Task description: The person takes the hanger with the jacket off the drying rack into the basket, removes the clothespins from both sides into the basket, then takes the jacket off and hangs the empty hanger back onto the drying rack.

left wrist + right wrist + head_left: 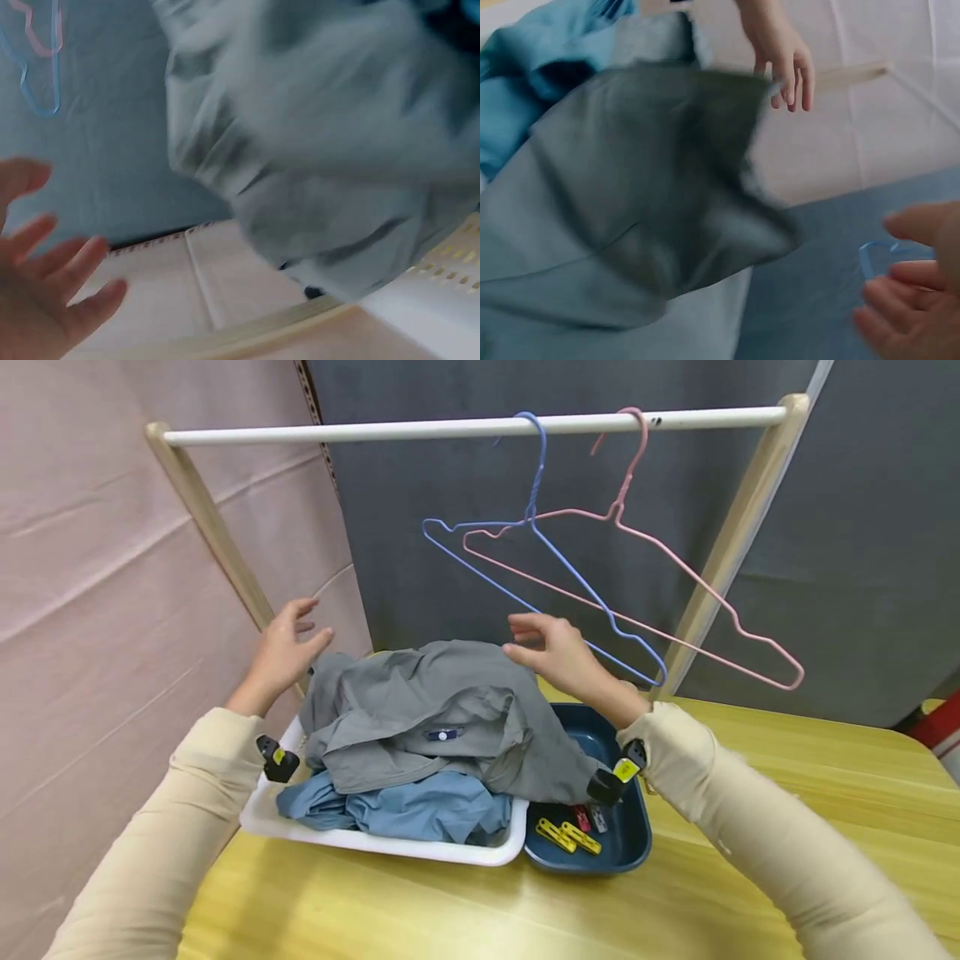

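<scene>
A grey shirt [420, 693] lies heaped over a white basket [390, 847], with a dark label showing at its collar. Part of it spills to the right over a dark blue tray [630, 852]. Beneath the shirt, a blue garment [435, 806] bunches at the basket's front. My left hand [283, 643] hovers above the basket's left side, fingers spread and loosely bent, holding nothing. Over the right end of the shirt, my right hand [558, 652] is raised with fingers loosely bent, also holding nothing. In the left wrist view the shirt [322, 135] is apart from the fingers.
A blue hanger [573, 572] and a pink hanger [693, 575] hang from a white rod [360, 431] on wooden posts, the blue one close behind my right hand. Yellow clothespins [568, 837], a red one and a grey one lie in the tray. The wooden table [360, 902] extends rightward.
</scene>
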`<action>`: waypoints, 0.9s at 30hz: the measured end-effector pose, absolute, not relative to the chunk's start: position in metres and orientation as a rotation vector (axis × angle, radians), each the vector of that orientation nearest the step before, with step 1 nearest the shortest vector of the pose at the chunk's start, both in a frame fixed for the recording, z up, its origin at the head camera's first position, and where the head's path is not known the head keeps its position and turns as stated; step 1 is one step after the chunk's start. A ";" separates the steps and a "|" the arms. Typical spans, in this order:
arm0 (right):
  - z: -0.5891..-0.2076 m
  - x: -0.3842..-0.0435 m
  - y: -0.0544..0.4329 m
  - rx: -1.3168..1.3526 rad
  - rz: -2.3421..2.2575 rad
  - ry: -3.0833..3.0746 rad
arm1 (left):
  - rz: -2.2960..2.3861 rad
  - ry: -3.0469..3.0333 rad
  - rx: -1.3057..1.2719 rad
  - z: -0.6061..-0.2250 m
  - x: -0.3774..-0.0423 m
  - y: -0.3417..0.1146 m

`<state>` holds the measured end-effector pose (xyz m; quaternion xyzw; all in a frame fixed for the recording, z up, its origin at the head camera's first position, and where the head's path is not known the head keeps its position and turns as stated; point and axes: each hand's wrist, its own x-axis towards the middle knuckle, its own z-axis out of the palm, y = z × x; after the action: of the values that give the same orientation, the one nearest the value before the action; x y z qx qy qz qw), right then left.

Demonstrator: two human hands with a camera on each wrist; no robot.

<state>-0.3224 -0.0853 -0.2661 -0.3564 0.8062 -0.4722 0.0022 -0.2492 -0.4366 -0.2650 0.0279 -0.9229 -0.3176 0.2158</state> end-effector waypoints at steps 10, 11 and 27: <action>-0.321 -0.351 -0.083 -0.994 -0.928 2.352 | -0.709 -3.064 -0.370 -0.306 -0.280 -0.414; -0.325 -0.353 -0.083 -0.987 -0.889 2.359 | -0.686 -3.104 -0.372 -0.308 -0.284 -0.411; -0.347 -0.350 -0.102 -0.996 -0.653 2.467 | 0.028 -3.357 -0.459 -0.333 -0.332 -0.381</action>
<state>-0.3502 -0.1022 -0.3470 -0.3563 0.8824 -0.2337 0.1995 -0.3324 -0.3807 -0.3327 -0.1343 -0.9832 0.0082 -0.1232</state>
